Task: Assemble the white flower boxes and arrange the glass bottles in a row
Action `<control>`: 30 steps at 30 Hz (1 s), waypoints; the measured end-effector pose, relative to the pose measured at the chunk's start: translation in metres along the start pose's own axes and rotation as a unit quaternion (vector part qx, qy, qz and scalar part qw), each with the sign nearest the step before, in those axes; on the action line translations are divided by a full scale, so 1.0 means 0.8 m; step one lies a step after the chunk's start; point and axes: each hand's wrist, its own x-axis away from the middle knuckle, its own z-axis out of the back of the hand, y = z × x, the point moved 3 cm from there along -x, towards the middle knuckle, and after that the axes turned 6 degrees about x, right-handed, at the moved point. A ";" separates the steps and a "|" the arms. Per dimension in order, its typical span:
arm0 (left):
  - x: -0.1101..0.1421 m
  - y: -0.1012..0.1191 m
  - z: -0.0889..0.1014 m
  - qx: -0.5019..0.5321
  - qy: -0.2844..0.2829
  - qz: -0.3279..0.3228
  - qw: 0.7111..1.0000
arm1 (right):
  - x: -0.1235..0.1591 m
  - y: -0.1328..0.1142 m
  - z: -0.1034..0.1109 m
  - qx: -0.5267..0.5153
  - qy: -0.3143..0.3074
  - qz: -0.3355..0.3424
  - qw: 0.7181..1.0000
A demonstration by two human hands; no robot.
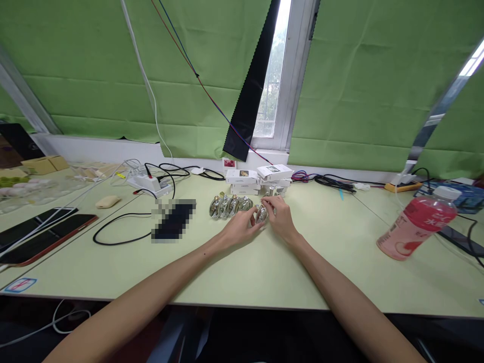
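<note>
Both my hands meet over the middle of the table around a round, shiny, glassy bottle-like item (261,214). My left hand (242,227) grips its left side between thumb and fingers. My right hand (279,214) pinches at its top from the right, and the fingertips hide part of it. Just left of my hands, several similar shiny round items (226,206) with gold-coloured parts stand in a close row. Behind my right hand, a small silvery piece (271,190) shows in part. White boxes with small pictures (242,175) are stacked beyond.
A pixelated dark phone-like shape (174,220) and a power strip (145,182) with cables lie left. Two phones (49,239) rest farther left, near a beige case (108,201). A tilted pink drink bottle (418,222) is at right. Coiled black cables (335,182) run along the wall.
</note>
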 end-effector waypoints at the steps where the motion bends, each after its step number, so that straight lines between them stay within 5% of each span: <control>1: 0.000 0.000 0.000 0.002 0.000 0.000 1.000 | 0.000 0.000 0.000 0.000 0.001 0.003 1.000; 30: -0.001 -0.001 0.000 -0.007 -0.016 0.001 1.000 | 0.001 0.006 -0.005 0.017 -0.005 0.038 0.999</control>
